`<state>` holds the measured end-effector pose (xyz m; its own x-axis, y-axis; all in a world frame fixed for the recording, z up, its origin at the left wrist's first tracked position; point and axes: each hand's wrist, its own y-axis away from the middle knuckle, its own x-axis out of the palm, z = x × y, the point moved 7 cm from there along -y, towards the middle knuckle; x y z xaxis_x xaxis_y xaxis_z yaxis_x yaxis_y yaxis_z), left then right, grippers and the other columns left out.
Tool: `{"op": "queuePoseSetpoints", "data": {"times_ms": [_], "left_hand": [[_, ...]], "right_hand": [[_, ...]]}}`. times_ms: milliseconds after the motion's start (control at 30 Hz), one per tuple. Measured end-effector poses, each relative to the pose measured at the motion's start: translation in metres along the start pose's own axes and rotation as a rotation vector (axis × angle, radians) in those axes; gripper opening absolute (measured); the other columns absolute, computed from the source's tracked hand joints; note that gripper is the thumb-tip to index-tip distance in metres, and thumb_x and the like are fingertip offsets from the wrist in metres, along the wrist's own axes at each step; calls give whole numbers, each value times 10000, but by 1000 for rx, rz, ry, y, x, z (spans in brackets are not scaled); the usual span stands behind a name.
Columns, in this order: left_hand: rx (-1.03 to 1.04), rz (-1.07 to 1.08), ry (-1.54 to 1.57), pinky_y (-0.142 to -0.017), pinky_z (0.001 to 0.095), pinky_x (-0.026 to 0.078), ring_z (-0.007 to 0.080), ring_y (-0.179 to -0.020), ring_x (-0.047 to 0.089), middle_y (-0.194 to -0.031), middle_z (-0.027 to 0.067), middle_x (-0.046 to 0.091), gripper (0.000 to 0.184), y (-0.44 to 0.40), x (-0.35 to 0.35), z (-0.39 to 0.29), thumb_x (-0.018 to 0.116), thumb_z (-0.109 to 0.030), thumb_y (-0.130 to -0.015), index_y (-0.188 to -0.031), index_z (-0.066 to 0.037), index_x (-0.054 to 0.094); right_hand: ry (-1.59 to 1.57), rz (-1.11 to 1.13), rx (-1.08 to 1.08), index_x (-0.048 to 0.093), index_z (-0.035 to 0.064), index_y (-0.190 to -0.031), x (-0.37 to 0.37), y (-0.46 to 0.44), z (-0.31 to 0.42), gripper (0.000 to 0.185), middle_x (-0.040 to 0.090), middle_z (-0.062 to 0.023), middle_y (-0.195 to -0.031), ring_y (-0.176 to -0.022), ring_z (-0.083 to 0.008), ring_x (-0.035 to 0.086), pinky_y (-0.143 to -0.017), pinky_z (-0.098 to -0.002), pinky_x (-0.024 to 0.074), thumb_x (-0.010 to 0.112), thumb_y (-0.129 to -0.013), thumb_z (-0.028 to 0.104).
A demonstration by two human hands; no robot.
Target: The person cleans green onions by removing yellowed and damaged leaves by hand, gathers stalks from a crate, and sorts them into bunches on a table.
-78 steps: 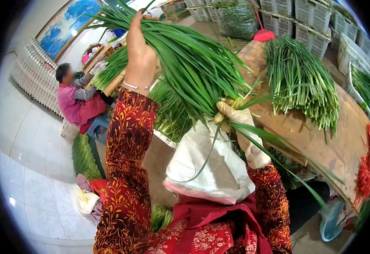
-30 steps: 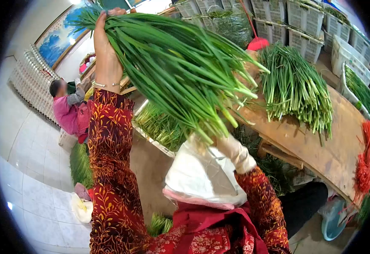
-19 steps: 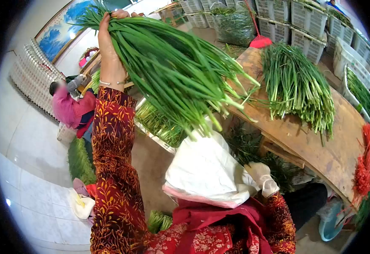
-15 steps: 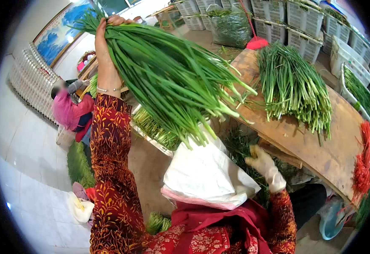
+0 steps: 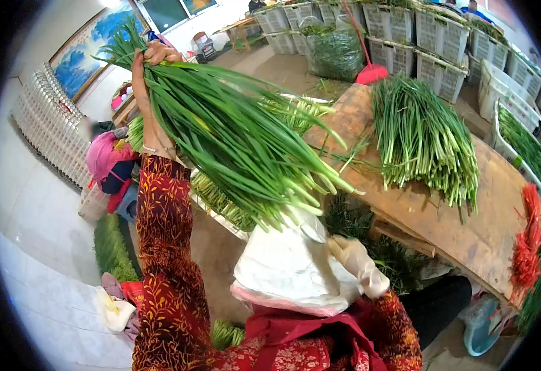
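My left hand (image 5: 154, 55) is raised at the upper left, closed around the leafy end of a large bunch of garlic chives (image 5: 221, 123). The bunch slants down to the right, its pale stem ends fanned out above a white sack (image 5: 289, 266) on my lap. My right hand (image 5: 354, 263), in a pale glove, is beside the sack's right side. Its fingers are loosely bent, slightly blurred, and I see nothing in them. A second pile of garlic chives (image 5: 425, 139) lies on the wooden board (image 5: 406, 210) to the right.
Red ties (image 5: 526, 241) hang at the board's right end, above a blue basin (image 5: 484, 328). Cut greens (image 5: 397, 253) lie below the board. Stacked white crates (image 5: 440, 46) and a red dustpan (image 5: 371, 74) stand behind. A person in pink (image 5: 101, 161) works at the left.
My right hand has moved left, from beside the board to the sack. The raised bunch has shifted slightly left and down in view, still in my left hand.
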<state>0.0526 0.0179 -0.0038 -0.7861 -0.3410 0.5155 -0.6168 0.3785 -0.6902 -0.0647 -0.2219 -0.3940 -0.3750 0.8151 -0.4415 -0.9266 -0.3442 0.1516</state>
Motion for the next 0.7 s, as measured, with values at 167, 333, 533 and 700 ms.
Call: {"op": "queuePoseSetpoints", "data": {"times_ms": [167,333,533,700], "left_hand": [[-71,104,42,-726,281,376,96,-686,457,-768,-30,454,138,5,7,8,464,-186,-873,-944,-68,452],[-106,146,134,-709,286,369,98,-692,453,-785,-17,451,172,2,17,18,461,-178,-874,-990,-54,436],[-89,113,61,-680,273,364,99,-672,436,-759,-5,424,123,9,17,7,457,-145,-871,-941,-56,409],[-42,92,-24,-663,267,361,98,-667,425,-756,-11,412,94,10,13,-13,451,-141,-873,-902,-61,411]], "right_hand": [[-786,-278,123,570,89,-768,-58,13,-59,217,403,50,-529,-438,-45,332,-383,-188,244,495,-854,274],[-796,-55,-225,421,40,-1255,-105,-17,107,502,469,69,-695,-552,-10,402,-488,-144,316,567,-798,190],[-647,45,-363,541,58,-748,-90,-4,135,278,475,40,-589,-546,-44,423,-499,-177,341,457,-894,279],[-298,79,-83,536,51,-681,-39,26,-7,358,484,-10,-569,-485,-93,408,-466,-238,356,471,-880,341]]}}
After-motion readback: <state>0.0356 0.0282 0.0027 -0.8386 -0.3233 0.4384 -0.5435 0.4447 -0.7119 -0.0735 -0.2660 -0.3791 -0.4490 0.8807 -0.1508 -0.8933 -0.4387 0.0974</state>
